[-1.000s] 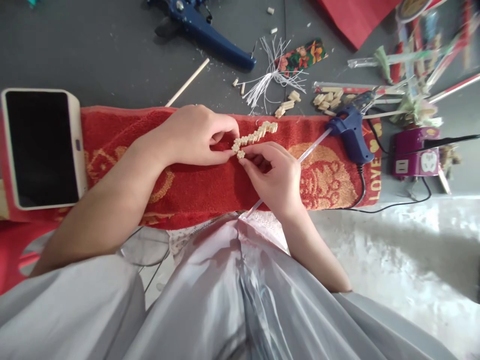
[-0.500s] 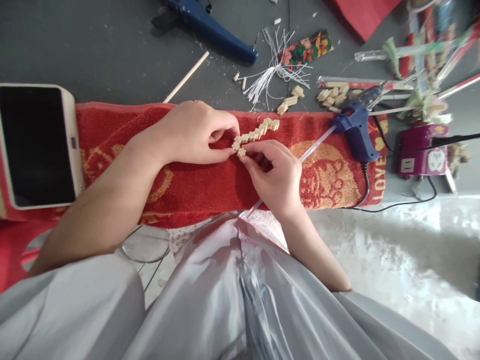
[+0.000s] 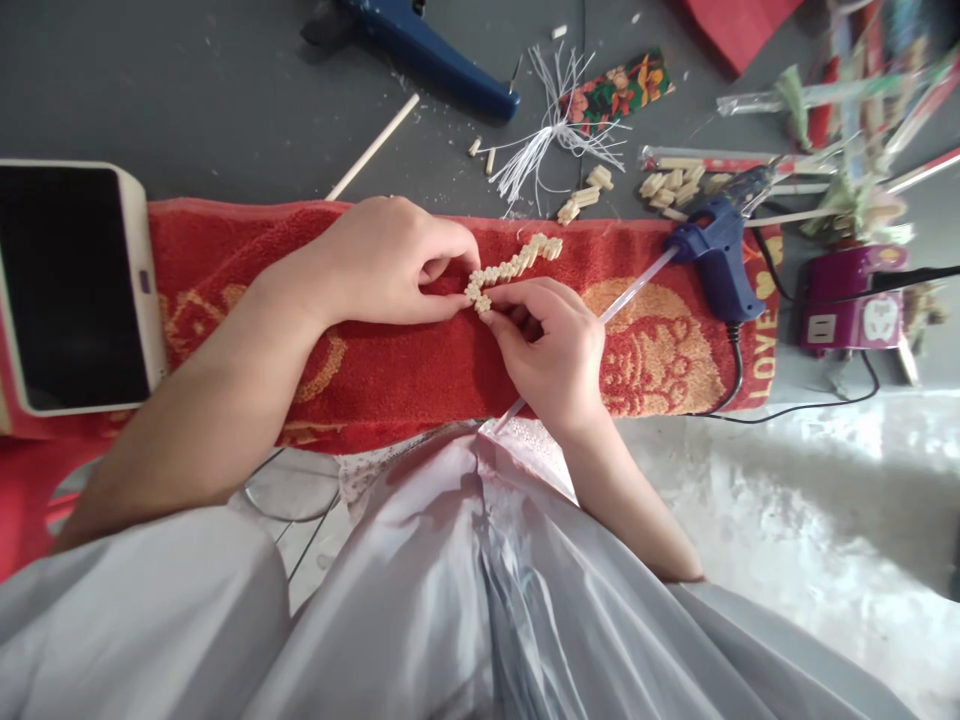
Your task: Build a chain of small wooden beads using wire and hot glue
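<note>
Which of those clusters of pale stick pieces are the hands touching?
The zigzag strip over the red towel, its near end touched by left hand and right hand; the other clusters lie on the gray tabletop.

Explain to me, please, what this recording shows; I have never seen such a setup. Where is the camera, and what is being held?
There is no machine here: a person works with two bare hands. The camera is worn on the head and looks forward and down, so the grey clothing appears below. The fingertips of the left hand and right hand hold one end of a zigzag chain of small pale pieces, above a red towel. The towel lies along the edge of a grey table. To the right is a blue glue gun; beyond the towel lie white strings and a blue-handled tool.
</note>
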Tool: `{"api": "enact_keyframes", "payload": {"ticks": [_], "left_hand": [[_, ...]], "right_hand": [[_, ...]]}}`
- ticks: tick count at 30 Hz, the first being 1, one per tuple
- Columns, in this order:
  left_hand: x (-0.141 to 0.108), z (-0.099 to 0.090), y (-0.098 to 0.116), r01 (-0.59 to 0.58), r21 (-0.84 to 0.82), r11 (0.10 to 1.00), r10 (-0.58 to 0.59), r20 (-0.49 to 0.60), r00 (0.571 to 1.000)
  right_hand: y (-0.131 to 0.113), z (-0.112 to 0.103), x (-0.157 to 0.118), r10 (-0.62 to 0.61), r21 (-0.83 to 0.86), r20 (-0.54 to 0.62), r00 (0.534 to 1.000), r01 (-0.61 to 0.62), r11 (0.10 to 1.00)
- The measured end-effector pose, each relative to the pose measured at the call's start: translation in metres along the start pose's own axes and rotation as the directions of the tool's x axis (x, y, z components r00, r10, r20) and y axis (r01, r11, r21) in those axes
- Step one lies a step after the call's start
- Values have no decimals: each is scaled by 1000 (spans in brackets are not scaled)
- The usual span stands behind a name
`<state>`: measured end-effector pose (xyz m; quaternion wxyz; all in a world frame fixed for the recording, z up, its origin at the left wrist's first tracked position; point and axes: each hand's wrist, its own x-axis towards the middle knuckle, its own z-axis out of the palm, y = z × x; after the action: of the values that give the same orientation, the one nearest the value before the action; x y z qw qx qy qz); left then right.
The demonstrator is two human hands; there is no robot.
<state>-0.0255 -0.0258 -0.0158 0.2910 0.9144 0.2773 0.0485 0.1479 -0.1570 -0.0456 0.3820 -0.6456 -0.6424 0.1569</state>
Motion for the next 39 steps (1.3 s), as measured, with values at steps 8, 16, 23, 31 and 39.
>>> {"api": "enact_keyframes", "payload": {"ticks": [8, 16, 23, 31, 39], "left_hand": [[1, -1, 0, 10, -3, 1000, -10, 16, 1000], [0, -1, 2, -2, 5, 1000, 1, 31, 1000], [0, -2, 2, 23, 23, 999, -24, 17, 1000], [0, -5, 4, 65, -61, 996, -64, 12, 998], [-3, -3, 9, 75, -106, 992, -74, 15, 997]], "right_hand": [[0, 0, 1, 47, -10, 28, 999, -47, 999], [0, 3, -2, 19, -66, 0, 1000, -19, 998], [0, 1, -2, -23, -44, -30, 999, 22, 999], [-2, -8, 0, 115, 179, 14, 993, -116, 977], [-7, -10, -1, 124, 121, -42, 991, -118, 986]]}}
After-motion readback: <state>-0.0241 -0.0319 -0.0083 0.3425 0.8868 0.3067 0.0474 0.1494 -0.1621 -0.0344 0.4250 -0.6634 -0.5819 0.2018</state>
